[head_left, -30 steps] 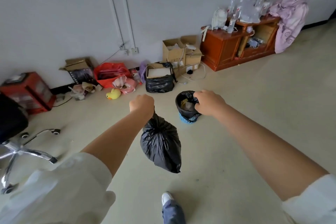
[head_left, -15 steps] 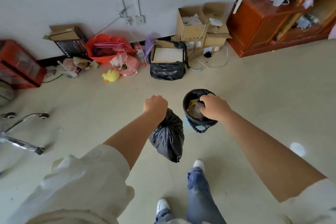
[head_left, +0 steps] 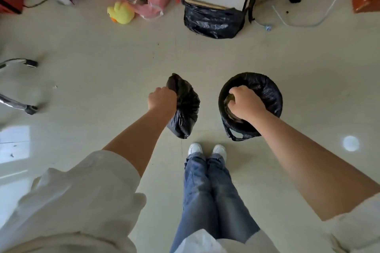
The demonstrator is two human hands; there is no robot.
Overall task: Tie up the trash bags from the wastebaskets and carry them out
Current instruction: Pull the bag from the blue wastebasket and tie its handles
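Wastebasket liner: black film folded over the rim of the wastebasket on the floor, just ahead of the right shoe, well off the clutter along the far edge.
Right hand: curled inside the mouth; whether it holds liner or rubbish, I cannot tell.
Handling: likely thin, soft and slippery, light; best gathered at the rim and loose handle loops.
Tied bag: hangs just left of the basket.
Left hand: fist gripping its bunched neck.
Beyond: yellow duck toy, lined box.

No legible txt, labels, brands or nos. anywhere in view
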